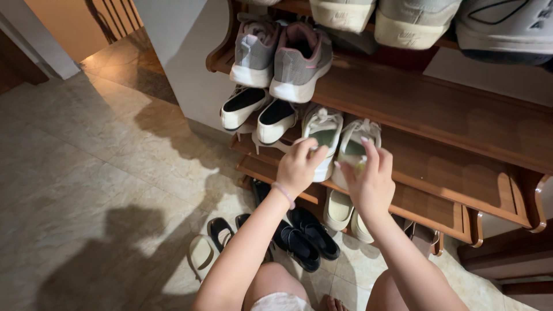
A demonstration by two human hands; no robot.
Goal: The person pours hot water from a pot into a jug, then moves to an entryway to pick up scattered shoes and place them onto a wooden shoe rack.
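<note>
Left hand gripped the heel of one white sneaker; right hand, fingers closed, held its mate, both on the wooden rack.

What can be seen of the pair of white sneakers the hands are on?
The white sneakers are a low lace-up pair with pale green insides and white laces, seemingly fabric or leather. They sit side by side, heels outward, on a middle wooden shelf of the rack. The left hand grips the left shoe's heel; the right hand covers the right shoe's heel.
</note>
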